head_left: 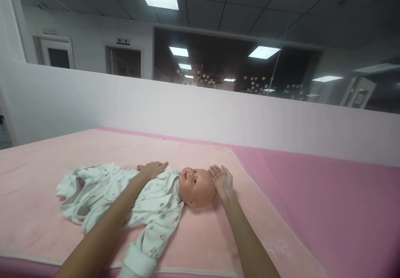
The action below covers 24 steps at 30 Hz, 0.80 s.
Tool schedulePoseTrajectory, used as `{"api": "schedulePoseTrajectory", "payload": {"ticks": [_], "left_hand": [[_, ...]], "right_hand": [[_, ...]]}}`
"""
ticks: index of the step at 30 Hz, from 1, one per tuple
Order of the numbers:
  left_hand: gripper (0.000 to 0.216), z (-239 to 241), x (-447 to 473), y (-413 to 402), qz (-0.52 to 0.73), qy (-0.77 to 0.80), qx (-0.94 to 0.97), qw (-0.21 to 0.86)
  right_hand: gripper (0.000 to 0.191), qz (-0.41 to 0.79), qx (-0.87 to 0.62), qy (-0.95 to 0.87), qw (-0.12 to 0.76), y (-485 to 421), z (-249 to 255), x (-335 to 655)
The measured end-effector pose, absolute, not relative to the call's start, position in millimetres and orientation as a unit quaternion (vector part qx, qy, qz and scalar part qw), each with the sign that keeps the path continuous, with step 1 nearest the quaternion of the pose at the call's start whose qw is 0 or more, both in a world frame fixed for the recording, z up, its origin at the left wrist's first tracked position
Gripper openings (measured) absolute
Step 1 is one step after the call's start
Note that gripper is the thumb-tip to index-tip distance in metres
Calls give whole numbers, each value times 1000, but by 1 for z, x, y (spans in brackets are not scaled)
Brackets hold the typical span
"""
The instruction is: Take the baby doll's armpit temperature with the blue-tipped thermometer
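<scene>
Resting flat and open on the chest of the doll, the left hand pins it lightly, while the right hand, also open, cups the crown; whether they touch, I cannot tell. The doll lies on its back on the blanket, towards the bed's near edge. With neither hand gripping, the head could roll, or the loose sleeve could snag.

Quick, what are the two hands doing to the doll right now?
Left hand: open, lying flat on the chest of the doll, gripping nothing.
Right hand: open, palm at the top of its head, gripping nothing.
</scene>
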<state>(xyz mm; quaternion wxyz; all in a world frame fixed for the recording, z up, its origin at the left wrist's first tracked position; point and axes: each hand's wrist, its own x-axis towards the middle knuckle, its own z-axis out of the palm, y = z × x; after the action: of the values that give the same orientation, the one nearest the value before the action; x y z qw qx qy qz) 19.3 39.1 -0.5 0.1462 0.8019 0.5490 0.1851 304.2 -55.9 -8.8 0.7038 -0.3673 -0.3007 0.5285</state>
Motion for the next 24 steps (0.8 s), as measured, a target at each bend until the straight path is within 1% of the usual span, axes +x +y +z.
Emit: {"api": "schedulePoseTrajectory", "payload": {"ticks": [6,11,17,20,22,24], "left_hand": [[39,2,18,37,197,535,808,147],[43,4,19,35,197,545,803,142],[46,2,19,36,203,547,798,152],[47,1,19,36,211,554,790,156],[48,1,19,36,214,554,788,158],[48,1,19,35,217,557,786,158]], "right_hand": [[24,513,-369,-306,712,-56,-8,307],[24,500,-385,-338,698,-55,-8,301],[23,527,-396,-327,677,-56,-6,294],[24,566,-402,-357,625,-61,-4,284],[28,607,-399,-380,572,-67,-3,278],[32,629,-399,-388,542,-71,-3,274]]}}
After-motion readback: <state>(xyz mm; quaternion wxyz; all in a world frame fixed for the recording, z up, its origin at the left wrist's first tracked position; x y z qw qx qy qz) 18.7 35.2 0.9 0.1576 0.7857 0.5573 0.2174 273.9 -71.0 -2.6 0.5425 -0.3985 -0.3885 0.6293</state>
